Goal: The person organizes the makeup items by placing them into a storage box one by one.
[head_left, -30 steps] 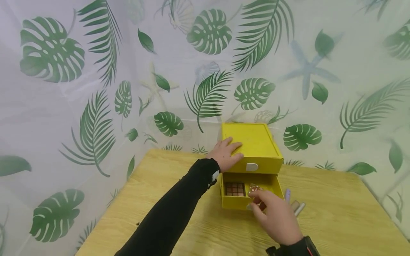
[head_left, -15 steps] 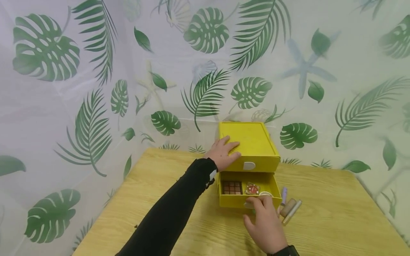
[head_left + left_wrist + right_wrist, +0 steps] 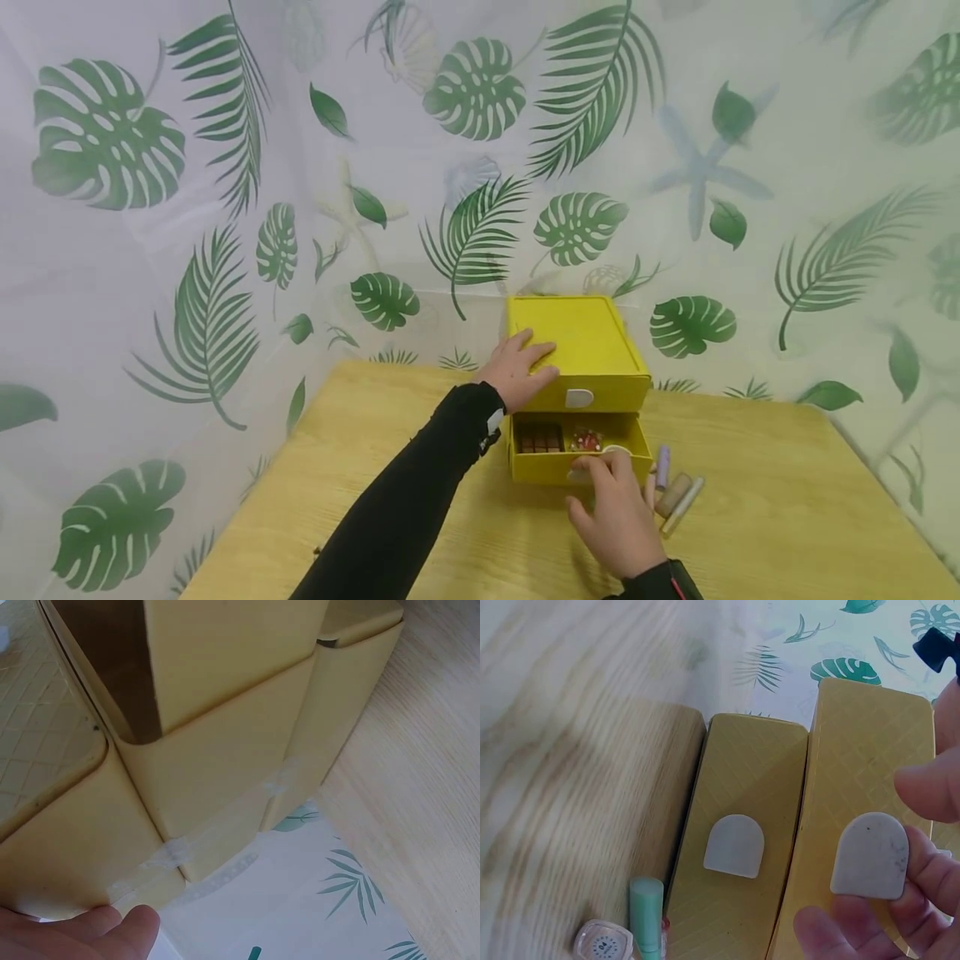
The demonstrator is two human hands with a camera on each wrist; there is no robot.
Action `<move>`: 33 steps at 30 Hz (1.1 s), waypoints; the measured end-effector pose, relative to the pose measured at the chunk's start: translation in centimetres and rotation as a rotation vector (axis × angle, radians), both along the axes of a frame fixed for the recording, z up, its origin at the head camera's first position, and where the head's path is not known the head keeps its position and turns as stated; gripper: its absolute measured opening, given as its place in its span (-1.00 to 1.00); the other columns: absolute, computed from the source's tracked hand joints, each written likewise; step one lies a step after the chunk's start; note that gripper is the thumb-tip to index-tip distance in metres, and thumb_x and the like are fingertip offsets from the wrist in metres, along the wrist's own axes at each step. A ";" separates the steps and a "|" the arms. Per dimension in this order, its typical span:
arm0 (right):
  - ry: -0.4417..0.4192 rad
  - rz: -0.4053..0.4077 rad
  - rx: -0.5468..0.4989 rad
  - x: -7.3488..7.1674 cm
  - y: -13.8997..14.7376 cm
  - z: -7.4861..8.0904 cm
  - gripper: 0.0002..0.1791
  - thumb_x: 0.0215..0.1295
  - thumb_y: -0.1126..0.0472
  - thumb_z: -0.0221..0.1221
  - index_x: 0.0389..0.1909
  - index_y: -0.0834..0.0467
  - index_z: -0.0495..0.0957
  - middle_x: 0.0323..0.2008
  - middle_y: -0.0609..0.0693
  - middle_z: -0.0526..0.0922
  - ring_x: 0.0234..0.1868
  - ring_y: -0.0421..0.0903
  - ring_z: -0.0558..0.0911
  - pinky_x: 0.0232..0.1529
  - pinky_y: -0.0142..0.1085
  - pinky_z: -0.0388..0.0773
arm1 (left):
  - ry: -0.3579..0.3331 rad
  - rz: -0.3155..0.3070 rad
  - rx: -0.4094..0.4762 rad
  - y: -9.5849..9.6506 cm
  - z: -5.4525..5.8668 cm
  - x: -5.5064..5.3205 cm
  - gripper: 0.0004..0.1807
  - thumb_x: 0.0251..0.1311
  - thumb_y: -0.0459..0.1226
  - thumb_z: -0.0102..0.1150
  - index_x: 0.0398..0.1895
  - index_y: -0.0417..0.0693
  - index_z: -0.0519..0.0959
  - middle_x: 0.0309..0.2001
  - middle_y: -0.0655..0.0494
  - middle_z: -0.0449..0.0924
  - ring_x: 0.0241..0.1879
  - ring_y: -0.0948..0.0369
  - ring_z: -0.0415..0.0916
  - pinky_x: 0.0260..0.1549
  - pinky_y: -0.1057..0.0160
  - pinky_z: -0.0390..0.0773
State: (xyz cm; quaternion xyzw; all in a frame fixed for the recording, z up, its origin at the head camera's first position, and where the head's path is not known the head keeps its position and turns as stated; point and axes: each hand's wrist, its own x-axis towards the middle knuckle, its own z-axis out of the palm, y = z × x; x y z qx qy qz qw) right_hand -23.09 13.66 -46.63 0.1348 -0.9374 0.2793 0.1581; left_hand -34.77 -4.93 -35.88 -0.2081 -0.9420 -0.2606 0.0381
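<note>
A yellow drawer box stands on the table with one drawer part open below the top one. Inside lie a palette of brown squares, a red, glittery piece and a round white thing. My left hand rests spread on the box's top left edge; its fingers show at the side in the left wrist view. With bent fingers, my right hand grips the open drawer's white handle. A lower drawer with its own handle shows in the right wrist view.
Right of the box lie a lilac tube, a tan cylinder and a pale slim tube. The right wrist view shows a mint tube beside a small bottle. A leaf-patterned curtain hangs behind the table.
My right hand moved from over the drawer's contents to its front handle. Since half a second ago the drawer has slid slightly inward. My left hand stays on the box top.
</note>
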 end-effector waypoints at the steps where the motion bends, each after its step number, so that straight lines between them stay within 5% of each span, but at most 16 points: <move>1: 0.000 0.006 0.002 0.0 0.1 -0.1 -0.60 0.12 0.16 0.30 0.00 0.04 0.48 -0.09 0.04 0.26 -0.16 0.00 0.44 0.14 0.40 0.02 | -0.007 0.001 0.004 0.0 -0.1 0.1 -0.45 0.36 0.09 -0.14 0.39 0.25 0.26 0.47 0.05 -0.06 0.39 0.06 -0.14 0.30 -0.08 0.13; 8: 0.007 0.030 -0.014 -0.9 0.2 0.0 -0.60 0.17 0.14 0.27 0.04 0.03 0.46 -0.04 0.03 0.23 -0.04 0.04 0.40 0.18 0.46 -0.25 | -0.011 0.007 -0.002 0.2 -0.1 0.1 -0.45 0.37 0.09 -0.16 0.40 0.27 0.25 0.47 0.05 -0.08 0.39 0.05 -0.17 0.30 -0.10 0.11; 11: 0.016 0.023 -0.009 -1.4 0.2 0.0 -0.61 0.16 0.14 0.27 0.02 0.03 0.47 -0.04 0.05 0.24 -0.13 0.02 0.40 0.03 0.28 0.07 | -0.016 0.003 -0.007 0.2 -0.1 0.0 -0.45 0.37 0.10 -0.16 0.40 0.27 0.24 0.47 0.05 -0.08 0.39 0.07 -0.17 0.30 -0.08 0.12; 15: 0.032 0.019 -0.002 -2.3 0.1 -0.2 -0.62 0.16 0.14 0.27 0.02 0.04 0.48 -0.04 0.07 0.25 -0.26 -0.04 0.40 -0.28 0.02 0.10 | -0.022 0.003 -0.005 0.1 -0.1 0.0 -0.44 0.37 0.11 -0.16 0.40 0.28 0.24 0.47 0.07 -0.08 0.39 0.09 -0.18 0.31 -0.06 0.12; 23: 0.027 0.048 -0.055 -4.1 0.1 -0.3 -0.61 0.18 0.18 0.27 0.03 0.09 0.47 -0.05 0.11 0.26 -0.19 0.01 0.43 -0.23 0.05 0.27 | -0.013 0.000 -0.003 0.0 -0.1 -0.1 -0.44 0.36 0.10 -0.14 0.40 0.28 0.24 0.47 0.07 -0.08 0.39 0.10 -0.19 0.31 -0.07 0.10; 28: 0.060 0.067 -0.070 -5.1 0.1 -0.5 -0.61 0.18 0.16 0.27 0.04 0.10 0.47 -0.04 0.10 0.27 -0.17 -0.01 0.42 -0.33 -0.14 0.43 | -0.011 0.002 0.004 -0.1 -0.1 -0.2 -0.45 0.37 0.09 -0.13 0.40 0.27 0.25 0.47 0.07 -0.07 0.39 0.09 -0.18 0.32 -0.07 0.10; 33: 0.049 0.069 -0.101 -5.6 0.0 -0.7 -0.60 0.18 0.17 0.27 0.04 0.08 0.47 -0.06 0.07 0.26 -0.19 -0.01 0.41 -0.31 -0.12 0.40 | -0.019 -0.007 0.007 -0.2 -0.1 -0.1 -0.45 0.37 0.08 -0.13 0.40 0.26 0.25 0.47 0.06 -0.07 0.39 0.08 -0.17 0.31 -0.08 0.12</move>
